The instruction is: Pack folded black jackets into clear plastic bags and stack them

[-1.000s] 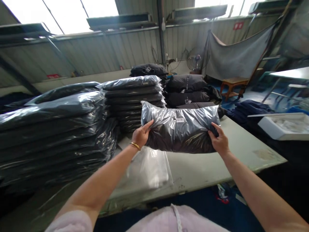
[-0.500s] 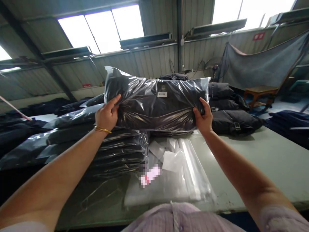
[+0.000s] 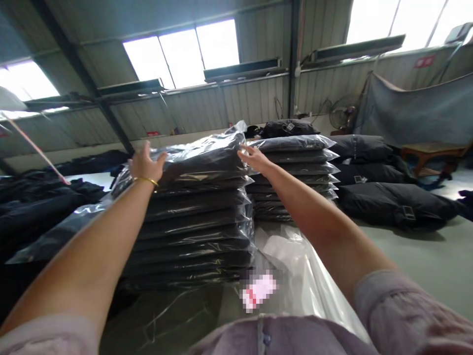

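Note:
A dark folded garment in a clear plastic bag (image 3: 199,160) lies on top of a tall stack of similar bagged garments (image 3: 195,227). My left hand (image 3: 147,162), a gold bangle at its wrist, is at the left end of the top bag with its fingers spread. At the bag's right end is my right hand (image 3: 255,159), its fingers stretched out towards the bag's edge and not wrapped round it. Whether those fingertips touch the plastic I cannot tell.
A second stack of bagged garments (image 3: 295,158) stands behind on the right. Dark bundles (image 3: 391,207) lie farther right on the pale table (image 3: 402,266). Clear plastic bags (image 3: 314,266) and a blurred pink-and-white item (image 3: 258,291) lie close to me. Dark cloth piles (image 3: 40,212) sit left.
The bagged garment, held up in both hands before, now rests on the left stack. Both hands have let go, fingers extended. The view has shifted left.

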### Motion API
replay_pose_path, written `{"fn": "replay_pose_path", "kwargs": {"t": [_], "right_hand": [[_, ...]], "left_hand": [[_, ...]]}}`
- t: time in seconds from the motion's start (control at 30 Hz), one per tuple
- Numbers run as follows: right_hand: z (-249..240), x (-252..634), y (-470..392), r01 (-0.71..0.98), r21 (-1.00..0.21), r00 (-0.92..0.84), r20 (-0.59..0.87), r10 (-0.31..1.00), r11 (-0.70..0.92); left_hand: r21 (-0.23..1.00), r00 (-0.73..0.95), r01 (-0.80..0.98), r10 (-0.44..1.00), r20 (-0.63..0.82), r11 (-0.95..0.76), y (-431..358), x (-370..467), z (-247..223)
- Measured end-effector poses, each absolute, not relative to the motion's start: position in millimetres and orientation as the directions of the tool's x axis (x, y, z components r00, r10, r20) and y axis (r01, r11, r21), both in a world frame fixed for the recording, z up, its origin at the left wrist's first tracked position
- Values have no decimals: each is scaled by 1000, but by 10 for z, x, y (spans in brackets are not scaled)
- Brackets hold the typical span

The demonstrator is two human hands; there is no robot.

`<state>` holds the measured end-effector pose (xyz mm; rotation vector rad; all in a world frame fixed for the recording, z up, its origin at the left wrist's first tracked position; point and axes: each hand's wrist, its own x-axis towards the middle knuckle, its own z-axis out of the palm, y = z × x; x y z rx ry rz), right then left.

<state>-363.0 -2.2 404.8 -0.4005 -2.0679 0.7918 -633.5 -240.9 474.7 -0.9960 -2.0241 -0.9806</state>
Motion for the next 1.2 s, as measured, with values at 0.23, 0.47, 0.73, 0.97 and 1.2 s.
{"fn": "replay_pose_path", "kwargs": {"t": [0.23,0.47,0.73,0.97,1.2], "right_hand": [[3455,-3688,-179,129,-738,-684,417,599,662],[3252,-3324,-193,-21,-742,-669,509,542,670],[2311,-2083,-83,222,-777,-572,386,724,589],[1114,-292,-58,561,-804,-328,4,945,198],[366,1623,-387,811,-581,-93,-252,963,-74]], "left_hand": [[166,-378,901,540,752,400,-2183,-6470,4056],[63,-172,957,381,908,283,-2098,-5923,4037],[-160,292,953,639,711,-257,-1584,-4207,3285],[34,537,805,750,386,-593,-1112,-2625,1977],[373,459,830,888,-31,-416,-1010,-1140,672]]}}
